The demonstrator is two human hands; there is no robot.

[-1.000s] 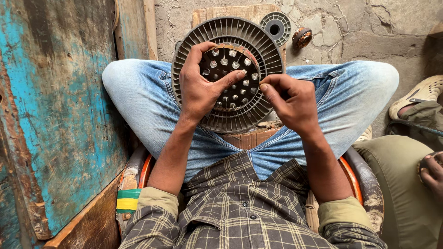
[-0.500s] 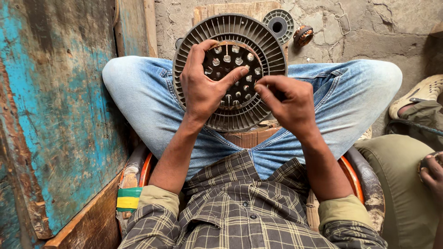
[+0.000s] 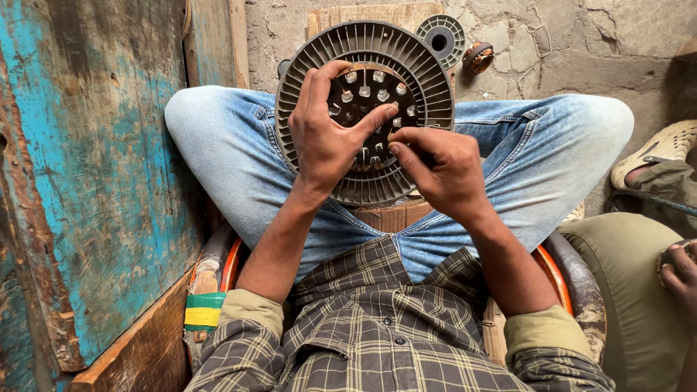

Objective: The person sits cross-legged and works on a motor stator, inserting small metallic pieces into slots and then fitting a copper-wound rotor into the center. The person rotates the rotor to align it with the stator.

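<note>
A round grey finned disc (image 3: 406, 65) with several small metal studs in its dark centre rests upright on my lap, between my blue-jeaned knees. My left hand (image 3: 323, 134) lies over its left half, fingers curled onto the centre and thumb stretched right across the studs. My right hand (image 3: 443, 167) is at the disc's lower right, fingertips pinched together against the centre near the left thumb. Whether something small is pinched there is hidden.
A worn blue-painted wooden panel (image 3: 87, 181) stands close on the left. On the stone floor behind the disc lie a small grey ring part (image 3: 441, 36) and a rusty round piece (image 3: 477, 56). Another person's leg (image 3: 624, 290), hand (image 3: 679, 268) and sandal (image 3: 664, 149) are at right.
My left thumb has slid right across the disc's centre. My right hand has moved slightly left, its fingertips now meeting the thumb. The disc has barely shifted.
</note>
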